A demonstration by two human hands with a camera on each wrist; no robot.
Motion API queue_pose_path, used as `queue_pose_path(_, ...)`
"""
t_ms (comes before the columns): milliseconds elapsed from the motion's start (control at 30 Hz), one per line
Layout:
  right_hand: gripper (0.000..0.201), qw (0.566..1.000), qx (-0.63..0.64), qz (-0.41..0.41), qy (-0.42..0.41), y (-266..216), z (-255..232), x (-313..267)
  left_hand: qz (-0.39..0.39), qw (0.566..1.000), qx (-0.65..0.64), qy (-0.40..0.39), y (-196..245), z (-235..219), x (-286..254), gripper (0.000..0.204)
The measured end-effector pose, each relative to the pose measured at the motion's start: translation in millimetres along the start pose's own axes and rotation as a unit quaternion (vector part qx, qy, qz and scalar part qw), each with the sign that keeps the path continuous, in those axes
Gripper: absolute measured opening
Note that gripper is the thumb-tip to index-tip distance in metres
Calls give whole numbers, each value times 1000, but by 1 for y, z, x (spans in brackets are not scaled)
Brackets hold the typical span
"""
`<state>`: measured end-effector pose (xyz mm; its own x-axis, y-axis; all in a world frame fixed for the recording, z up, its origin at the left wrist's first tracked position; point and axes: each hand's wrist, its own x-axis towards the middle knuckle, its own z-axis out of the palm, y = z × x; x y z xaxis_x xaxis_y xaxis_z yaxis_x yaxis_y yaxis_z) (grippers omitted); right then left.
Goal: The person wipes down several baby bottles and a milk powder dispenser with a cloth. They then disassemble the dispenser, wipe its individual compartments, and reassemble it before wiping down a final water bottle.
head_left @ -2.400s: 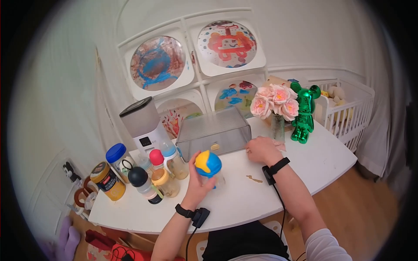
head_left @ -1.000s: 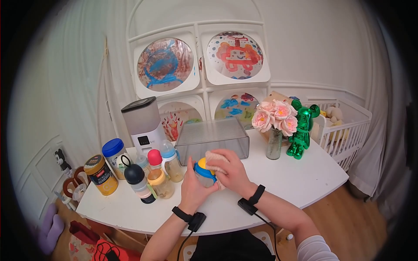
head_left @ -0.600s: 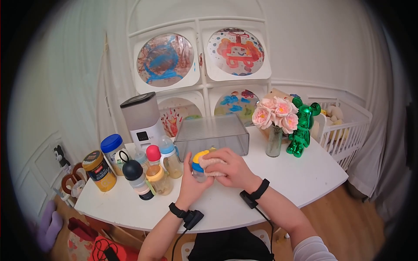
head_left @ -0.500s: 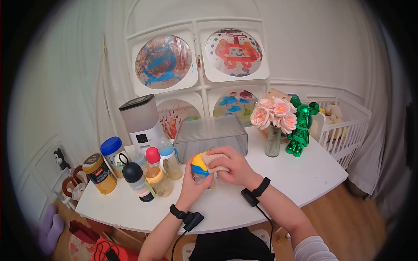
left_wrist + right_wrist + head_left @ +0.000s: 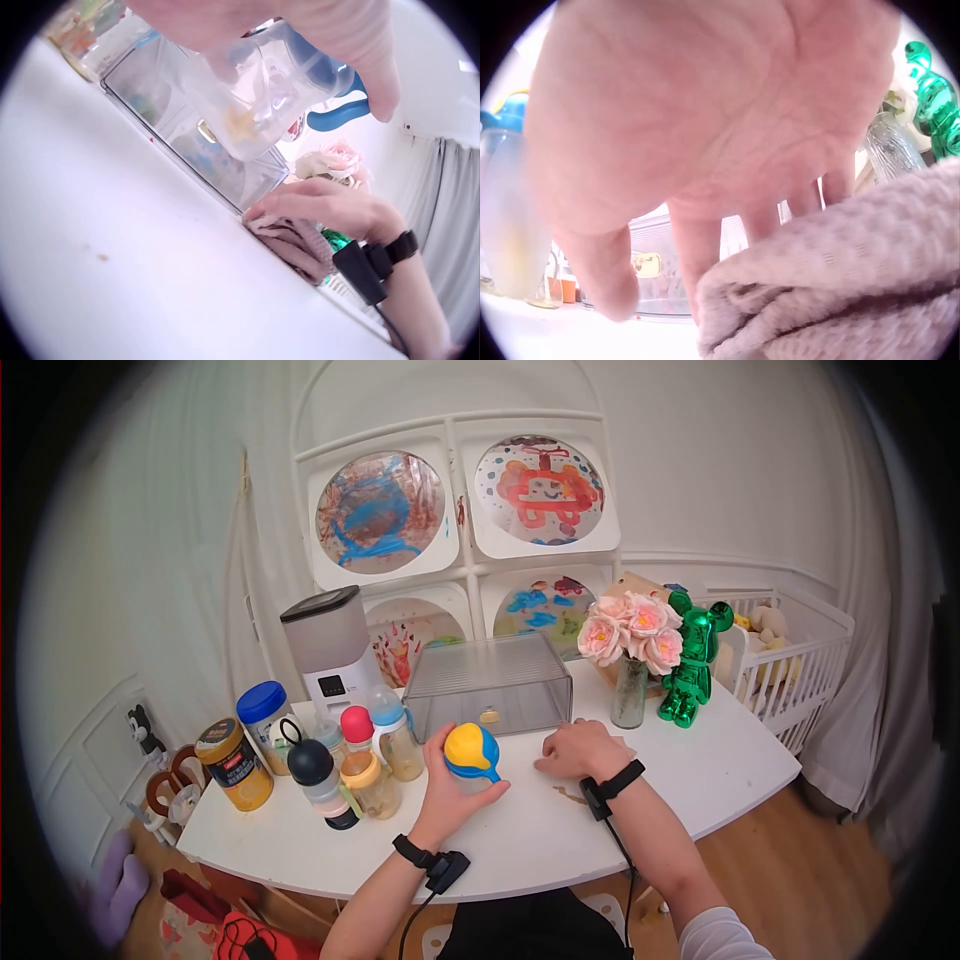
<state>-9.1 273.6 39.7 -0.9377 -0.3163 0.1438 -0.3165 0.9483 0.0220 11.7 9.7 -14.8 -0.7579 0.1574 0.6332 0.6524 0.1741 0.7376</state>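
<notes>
Left hand: fingers and thumb curled round the lidded bottle, gripping it.
Lidded bottle: yellow-and-blue lid, clear body, just in front of the grey box, which sits at 12 o'clock from it.
Right hand: at 3 o'clock from the bottle, fingers fairly straight against the folded cloth, thumb apart from it.
Cloth: pinkish, low at the white table.
Other bottles: a cluster at 9 o'clock.
Flower vase: at 2 o'clock, green figure beside it.
</notes>
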Motion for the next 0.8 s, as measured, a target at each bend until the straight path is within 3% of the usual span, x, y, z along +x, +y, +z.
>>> queue_pose_path(67, 53, 997, 67, 31, -6, -8, -16, 4, 31, 993, 113, -11, 8, 1, -2, 115)
queue_pose_path(100, 53, 997, 67, 31, -7, -11, -22, 5, 30, 993, 112, -11, 9, 2, -2, 115)
queue_pose_path(167, 66, 948, 307, 63, 49, -17, -30, 6, 1, 998, 62, -21, 10, 4, -3, 118)
queue_pose_path(200, 66, 949, 306, 64, 49, -19, -23, 10, 1, 998, 61, -21, 8, 5, -3, 118)
queue_pose_path(233, 68, 880, 474, -14, 25, -20, -8, 17, 12, 996, 82, -22, 4, 5, -3, 118)
queue_pose_path(267, 70, 777, 623, -92, 1, -26, -2, 18, 22, 994, 104, -24, 2, 5, -2, 118)
queue_pose_path(367, 76, 773, 620, -135, 16, -62, 7, 4, 45, 993, 106, -20, 2, 5, -3, 119)
queue_pose_path(400, 71, 788, 600, -123, 60, -73, 14, 5, 43, 993, 107, -21, 4, 5, -3, 119)
queue_pose_path(433, 71, 787, 602, -121, 59, -78, 21, 7, 53, 988, 143, -15, 6, 3, -2, 120)
queue_pose_path(500, 63, 743, 658, -103, 62, -80, 37, 15, 62, 982, 177, -9, 5, 4, -3, 121)
queue_pose_path(633, 61, 743, 659, -98, 68, -76, 46, 18, 59, 982, 177, -18, 3, 5, -4, 122)
queue_pose_path(800, 55, 654, 747, -117, 29, -75, 32, 14, 69, 979, 191, -20, 9, 2, -5, 122)
